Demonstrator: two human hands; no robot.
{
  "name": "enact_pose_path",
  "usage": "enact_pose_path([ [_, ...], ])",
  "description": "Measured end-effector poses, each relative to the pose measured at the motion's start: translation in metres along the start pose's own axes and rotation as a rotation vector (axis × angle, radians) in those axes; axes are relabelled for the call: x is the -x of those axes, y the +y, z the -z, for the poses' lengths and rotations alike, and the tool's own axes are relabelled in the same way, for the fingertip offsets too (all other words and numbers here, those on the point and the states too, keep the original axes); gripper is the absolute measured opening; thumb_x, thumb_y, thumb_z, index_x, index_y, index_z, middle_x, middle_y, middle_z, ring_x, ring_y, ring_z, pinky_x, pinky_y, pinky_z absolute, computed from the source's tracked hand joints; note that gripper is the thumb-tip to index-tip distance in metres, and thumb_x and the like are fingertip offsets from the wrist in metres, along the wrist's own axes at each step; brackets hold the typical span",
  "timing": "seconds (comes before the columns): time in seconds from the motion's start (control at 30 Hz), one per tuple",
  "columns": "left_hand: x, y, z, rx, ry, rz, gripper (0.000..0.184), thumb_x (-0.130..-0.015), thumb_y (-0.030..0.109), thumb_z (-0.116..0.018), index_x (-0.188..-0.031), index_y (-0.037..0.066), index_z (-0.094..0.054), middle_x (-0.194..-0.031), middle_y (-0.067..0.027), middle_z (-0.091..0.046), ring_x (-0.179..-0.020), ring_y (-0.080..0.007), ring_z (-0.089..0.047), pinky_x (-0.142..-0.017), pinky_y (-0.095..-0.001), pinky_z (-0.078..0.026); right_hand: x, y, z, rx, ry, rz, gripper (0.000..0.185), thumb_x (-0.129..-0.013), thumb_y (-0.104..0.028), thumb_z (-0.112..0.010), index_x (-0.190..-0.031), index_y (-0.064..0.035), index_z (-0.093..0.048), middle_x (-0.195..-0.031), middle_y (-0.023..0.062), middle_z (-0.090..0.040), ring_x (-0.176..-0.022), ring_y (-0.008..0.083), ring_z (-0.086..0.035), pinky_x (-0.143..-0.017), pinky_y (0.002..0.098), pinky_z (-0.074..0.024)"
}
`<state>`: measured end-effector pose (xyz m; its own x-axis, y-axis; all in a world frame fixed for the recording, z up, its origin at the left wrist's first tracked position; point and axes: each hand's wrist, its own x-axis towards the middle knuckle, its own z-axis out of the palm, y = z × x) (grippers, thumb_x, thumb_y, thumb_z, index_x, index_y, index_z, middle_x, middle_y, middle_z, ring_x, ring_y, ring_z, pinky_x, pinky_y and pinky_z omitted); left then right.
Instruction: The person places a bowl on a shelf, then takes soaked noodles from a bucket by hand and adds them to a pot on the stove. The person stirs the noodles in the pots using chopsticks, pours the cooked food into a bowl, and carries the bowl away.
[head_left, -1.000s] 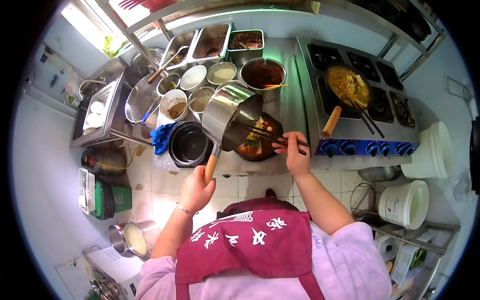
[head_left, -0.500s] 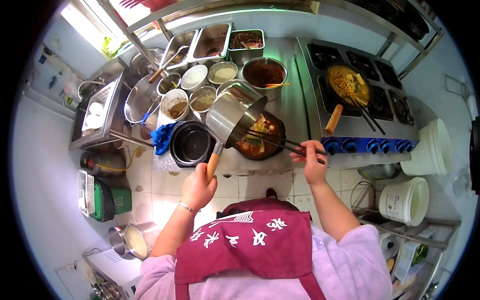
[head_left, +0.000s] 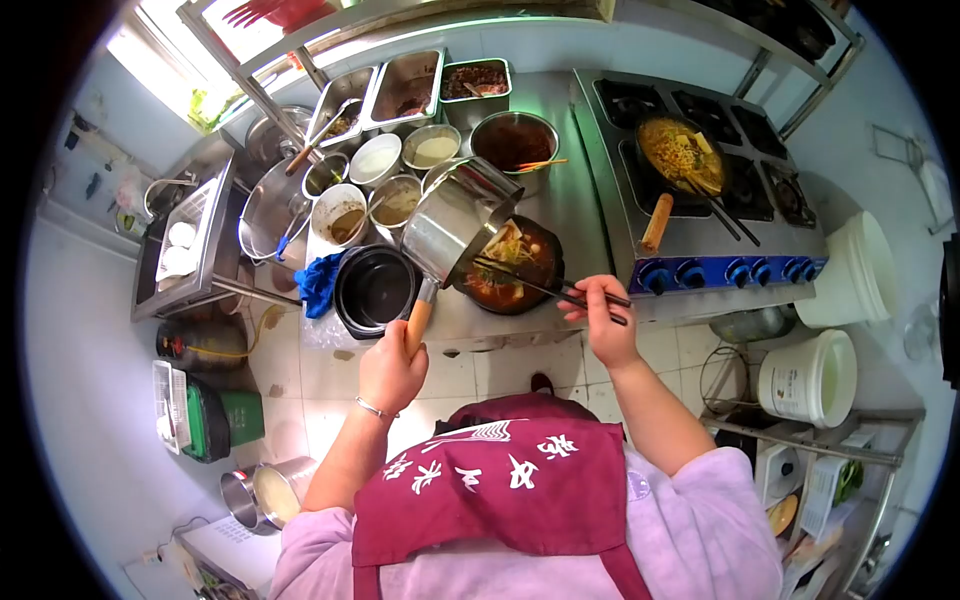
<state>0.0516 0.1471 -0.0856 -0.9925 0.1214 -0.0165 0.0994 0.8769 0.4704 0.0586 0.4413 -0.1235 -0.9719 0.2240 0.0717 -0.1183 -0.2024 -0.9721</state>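
Observation:
My left hand [head_left: 393,365] is wrapped round the wooden handle of a steel saucepan [head_left: 445,225]. The saucepan is tipped to the right, its mouth over a dark bowl [head_left: 556,275] of red-brown broth with pale and green food [head_left: 512,262] in it. In my right hand [head_left: 605,322] is a pair of dark chopsticks [head_left: 545,286], their tips reaching into the bowl by the saucepan's rim. What is inside the saucepan is hidden. Left of the bowl stands a black pot [head_left: 377,288] with nothing seen in it, next to a blue cloth [head_left: 318,284].
Several tubs and pans of sauces crowd the counter's back, including a steel pot of dark red sauce [head_left: 514,142]. On the stove [head_left: 625,225] at right, a pan of noodles [head_left: 682,157] has its wooden handle pointing toward me. White buckets [head_left: 808,378] stand on the right.
The view has shifted slightly. The saucepan stays tipped over the bowl, and the chopsticks have moved a little at its rim. Both hands keep their hold.

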Motion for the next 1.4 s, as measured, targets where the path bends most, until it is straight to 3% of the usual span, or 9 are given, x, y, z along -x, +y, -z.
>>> enact_pose_path([
  [0.3, -0.001, -0.020, 0.010, 0.156, 0.022, 0.027, 0.032, -0.076, 0.018, -0.063, -0.101, 0.002, -0.050, -0.082, -0.0218, -0.061, -0.079, -0.0399, -0.059, -0.068, -0.0443, -0.046, 0.013, -0.024, 0.019, 0.243, 0.126, 0.055, 0.022, -0.096, -0.020, -0.045, -0.093, -0.0002, -0.054, -0.080, 0.0065, -0.058, -0.066, 0.0121, -0.062, -0.055, 0.0228, -0.0498],
  [0.47, 0.005, -0.018, 0.031, 0.546, -0.162, 0.272, 0.030, -0.079, 0.014, -0.061, -0.102, -0.002, -0.050, -0.070, -0.0095, -0.058, -0.051, -0.0175, -0.057, -0.048, -0.0300, -0.046, -0.002, -0.003, -0.005, 0.406, 0.025, 0.037, 0.016, -0.095, -0.014, -0.047, -0.091, -0.0016, -0.055, -0.078, 0.0050, -0.057, -0.064, 0.0109, -0.061, -0.055, 0.0223, -0.0488],
  [0.57, 0.010, -0.030, 0.034, 0.740, -0.165, 0.271, 0.030, -0.081, 0.013, -0.061, -0.103, -0.003, -0.049, -0.068, -0.0031, -0.053, -0.046, -0.0079, -0.050, -0.040, -0.0232, -0.042, -0.003, -0.010, -0.012, 0.469, -0.034, 0.092, 0.016, -0.095, -0.014, -0.047, -0.092, -0.0023, -0.056, -0.079, 0.0050, -0.058, -0.065, 0.0113, -0.062, -0.056, 0.0217, -0.0492],
  [0.83, 0.027, -0.066, 0.040, 1.101, -0.273, 0.350, 0.023, -0.083, 0.011, -0.058, -0.100, 0.000, -0.046, -0.066, -0.0015, -0.049, -0.046, -0.0087, -0.046, -0.041, -0.0228, -0.040, 0.002, -0.054, -0.010, 0.393, 0.122, 0.037, 0.019, -0.095, -0.017, -0.047, -0.091, -0.0014, -0.056, -0.076, 0.0057, -0.058, -0.064, 0.0125, -0.063, -0.053, 0.0230, -0.0501],
  [1.03, 0.044, -0.087, 0.053, 1.198, -0.367, 0.318, 0.018, -0.085, 0.012, -0.057, -0.096, 0.003, -0.045, -0.065, -0.0018, -0.049, -0.044, -0.0086, -0.044, -0.041, -0.0217, -0.038, 0.011, -0.099, 0.005, -0.020, 0.298, 0.133, 0.030, -0.098, -0.027, -0.039, -0.091, -0.0017, -0.054, -0.073, 0.0129, -0.062, -0.057, 0.0198, -0.064, -0.047, 0.0262, -0.0528],
  [1.23, 0.053, -0.094, 0.085, 1.268, -0.676, 0.225, 0.018, -0.086, 0.012, -0.056, -0.098, 0.002, -0.047, -0.064, -0.0023, -0.049, -0.042, -0.0083, -0.043, -0.037, -0.0213, -0.036, 0.025, -0.119, 0.006, -0.332, 0.384, -0.001, 0.029, -0.096, -0.029, -0.043, -0.085, -0.0072, -0.056, -0.074, 0.0112, -0.063, -0.052, 0.0161, -0.060, -0.040, 0.0222, -0.0447],
  [1.3, 0.053, -0.090, 0.099, 1.289, -0.754, 0.209, 0.021, -0.085, 0.013, -0.058, -0.100, 0.001, -0.048, -0.063, -0.0027, -0.049, -0.042, -0.0083, -0.043, -0.037, -0.0214, -0.037, 0.032, -0.129, 0.010, -0.565, 0.242, -0.032, 0.027, -0.096, -0.029, -0.043, -0.084, -0.0087, -0.056, -0.077, 0.0118, -0.064, -0.052, 0.0153, -0.059, -0.040, 0.0218, -0.0432],
  [1.37, 0.053, -0.081, 0.114, 1.308, -0.871, 0.218, 0.025, -0.084, 0.015, -0.059, -0.100, -0.001, -0.049, -0.063, -0.0032, -0.049, -0.043, -0.0087, -0.044, -0.037, -0.0216, -0.037, 0.043, -0.148, 0.007, -0.577, 0.349, -0.061, 0.027, -0.097, -0.029, -0.042, -0.081, -0.0099, -0.052, -0.072, 0.0108, -0.060, -0.047, 0.0140, -0.055, -0.037, 0.0233, -0.0404],
  [1.4, 0.052, -0.075, 0.120, 1.305, -0.890, 0.202, 0.025, -0.084, 0.015, -0.059, -0.100, -0.001, -0.049, -0.063, -0.0032, -0.049, -0.043, -0.0087, -0.044, -0.037, -0.0216, -0.037, 0.049, -0.154, 0.013, -0.660, 0.163, -0.044, 0.028, -0.097, -0.030, -0.040, -0.080, -0.0102, -0.050, -0.068, 0.0097, -0.057, -0.043, 0.0135, -0.051, -0.035, 0.0243, -0.0390],
])
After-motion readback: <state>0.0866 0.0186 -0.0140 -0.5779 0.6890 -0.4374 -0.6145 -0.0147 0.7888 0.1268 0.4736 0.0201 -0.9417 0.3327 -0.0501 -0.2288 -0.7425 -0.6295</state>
